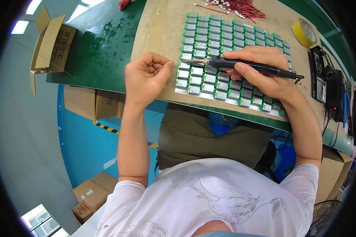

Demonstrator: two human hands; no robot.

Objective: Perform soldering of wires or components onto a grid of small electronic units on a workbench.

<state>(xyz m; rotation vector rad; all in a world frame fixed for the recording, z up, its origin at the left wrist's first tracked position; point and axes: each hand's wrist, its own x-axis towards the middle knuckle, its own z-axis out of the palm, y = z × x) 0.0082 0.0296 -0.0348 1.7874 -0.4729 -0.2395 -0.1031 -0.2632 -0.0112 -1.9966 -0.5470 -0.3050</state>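
My right hand [271,79] is wrapped round the black handle of a soldering iron [225,62], which lies level above the parts. Its bare metal tip points left, close to my left hand [148,77]. The left fingers are curled into a pinch; anything between them is too small to make out. Under and around the iron stand rows of small grey blocks with green circuit boards [214,35], set close together on a pale tray [209,96]. The left hand is just beside the tray's left edge, and my right hand covers some blocks.
Red wires with white connectors [241,10] lie behind the tray. A roll of yellow tape [303,32] and a black device with a red light [335,112] are at the right. An open cardboard box [53,47] stands on the green mat [106,39] at the left.
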